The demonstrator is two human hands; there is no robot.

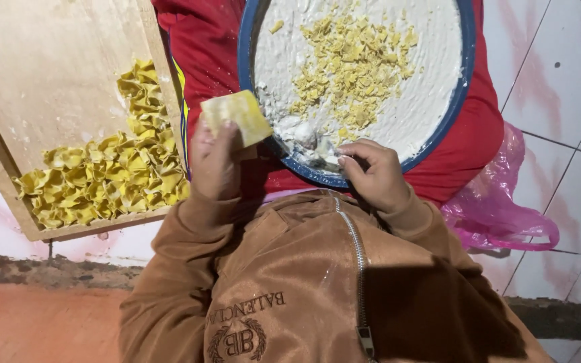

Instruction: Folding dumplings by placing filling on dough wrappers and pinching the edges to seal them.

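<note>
My left hand (214, 161) holds a flat yellow dough wrapper (238, 115) up by its lower edge, just left of a round blue-rimmed basin (464, 81). The basin holds white filling paste (432, 101) strewn with yellow dough scraps (351, 64). My right hand (371, 173) rests on the basin's near rim, fingers pinched around a small dark utensil (278, 146) whose tip lies in a lump of the white paste. The basin sits on red cloth (203, 47) over my lap. I wear a brown zip-up jacket (290, 269).
A wooden tray (48, 67) at the left carries a pile of folded yellow dumplings (112, 171) along its near and right sides. A pink plastic bag (499, 208) lies on the white tiled floor (559, 74) at the right. A reddish floor strip (35, 323) shows lower left.
</note>
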